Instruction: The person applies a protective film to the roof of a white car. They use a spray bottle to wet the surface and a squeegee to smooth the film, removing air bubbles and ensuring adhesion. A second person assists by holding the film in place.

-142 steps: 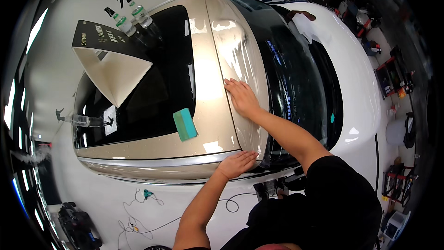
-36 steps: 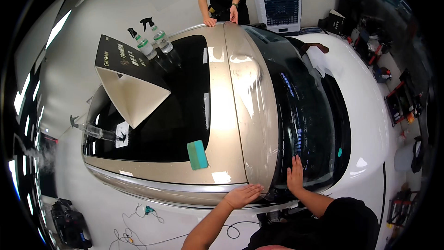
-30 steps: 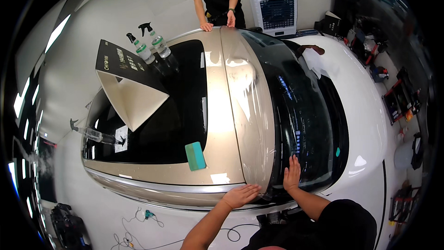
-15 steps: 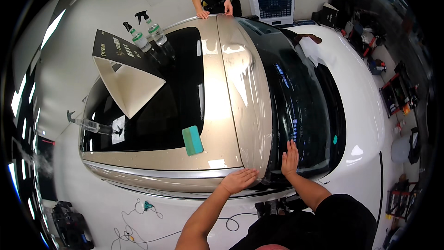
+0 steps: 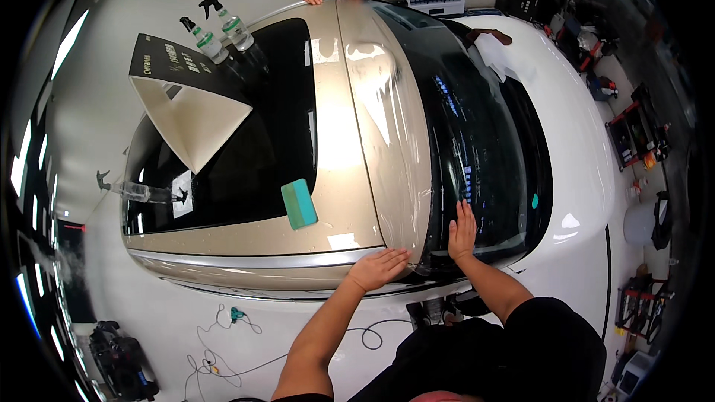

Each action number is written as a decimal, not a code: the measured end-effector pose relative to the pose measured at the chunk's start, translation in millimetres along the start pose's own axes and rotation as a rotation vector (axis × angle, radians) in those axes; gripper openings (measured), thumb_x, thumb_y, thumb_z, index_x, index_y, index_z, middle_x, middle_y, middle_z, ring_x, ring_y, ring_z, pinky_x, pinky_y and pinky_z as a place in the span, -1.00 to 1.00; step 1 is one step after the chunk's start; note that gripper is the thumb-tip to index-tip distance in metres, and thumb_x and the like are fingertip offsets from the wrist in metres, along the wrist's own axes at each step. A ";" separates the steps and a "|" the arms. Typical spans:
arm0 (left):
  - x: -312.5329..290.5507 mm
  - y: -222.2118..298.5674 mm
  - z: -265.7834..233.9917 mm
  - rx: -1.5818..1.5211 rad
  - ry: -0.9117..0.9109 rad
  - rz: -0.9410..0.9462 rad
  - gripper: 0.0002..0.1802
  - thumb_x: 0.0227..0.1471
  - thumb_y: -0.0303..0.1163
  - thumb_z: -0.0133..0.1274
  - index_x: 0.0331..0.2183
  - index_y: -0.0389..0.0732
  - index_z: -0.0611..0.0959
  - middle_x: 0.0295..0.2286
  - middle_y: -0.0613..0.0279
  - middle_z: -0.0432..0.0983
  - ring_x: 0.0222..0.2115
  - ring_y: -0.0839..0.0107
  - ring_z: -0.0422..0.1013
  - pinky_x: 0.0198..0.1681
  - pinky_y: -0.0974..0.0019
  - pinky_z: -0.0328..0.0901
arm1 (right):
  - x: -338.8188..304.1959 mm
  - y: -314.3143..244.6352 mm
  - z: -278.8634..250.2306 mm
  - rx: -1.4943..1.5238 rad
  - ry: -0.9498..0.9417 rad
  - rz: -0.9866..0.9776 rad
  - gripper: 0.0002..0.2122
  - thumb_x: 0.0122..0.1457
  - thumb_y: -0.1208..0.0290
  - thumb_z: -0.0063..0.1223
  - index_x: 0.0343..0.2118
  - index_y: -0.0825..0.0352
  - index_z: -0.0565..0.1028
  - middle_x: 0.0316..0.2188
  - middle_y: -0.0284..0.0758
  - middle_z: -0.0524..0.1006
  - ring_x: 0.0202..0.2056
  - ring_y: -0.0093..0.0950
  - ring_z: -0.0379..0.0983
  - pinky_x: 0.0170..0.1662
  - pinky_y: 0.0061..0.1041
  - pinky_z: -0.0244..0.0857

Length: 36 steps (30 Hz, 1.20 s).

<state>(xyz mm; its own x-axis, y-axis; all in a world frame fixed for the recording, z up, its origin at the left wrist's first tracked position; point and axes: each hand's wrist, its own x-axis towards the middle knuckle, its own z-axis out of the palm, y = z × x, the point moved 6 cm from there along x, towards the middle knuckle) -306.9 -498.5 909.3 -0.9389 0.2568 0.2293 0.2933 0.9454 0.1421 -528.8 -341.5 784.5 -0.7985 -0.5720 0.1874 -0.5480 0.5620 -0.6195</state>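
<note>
With both the left hand (image 5: 378,268) and right hand (image 5: 462,229) spread flat on the clear film (image 5: 391,126) at the near edge of the car roof (image 5: 328,126), uneven pressure could crease it.

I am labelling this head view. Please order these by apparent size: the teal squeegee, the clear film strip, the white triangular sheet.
1. clear film strip, largest
2. white triangular sheet
3. teal squeegee, smallest

All lie on the car roof, so the order seems reliable.

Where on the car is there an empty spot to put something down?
The gold band is bare between the teal squeegee and the shiny film strip. The white panel past the dark glass is bare too. It is crowded around the spray bottles and folded card, and where the left hand and right hand press.
</note>
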 end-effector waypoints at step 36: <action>0.1 3.0 0.3 -0.006 0.007 0.005 -0.63 0.25 -0.36 0.03 0.05 -0.21 0.65 0.24 0.25 0.53 0.27 0.33 0.43 0.37 0.24 0.30 | -2.7 3.7 0.6 0.018 -0.008 0.018 -0.44 0.50 0.18 -0.29 0.49 0.28 0.22 0.52 -0.17 0.16 0.52 -0.12 0.03 0.54 -0.10 -0.17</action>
<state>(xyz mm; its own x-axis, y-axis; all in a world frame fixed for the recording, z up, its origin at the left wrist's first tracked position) -306.1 -495.6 909.5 -0.9362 0.2601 0.2363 0.2990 0.9429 0.1470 -528.5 -338.2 781.3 -0.8065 -0.5663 0.1699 -0.5287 0.5619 -0.6362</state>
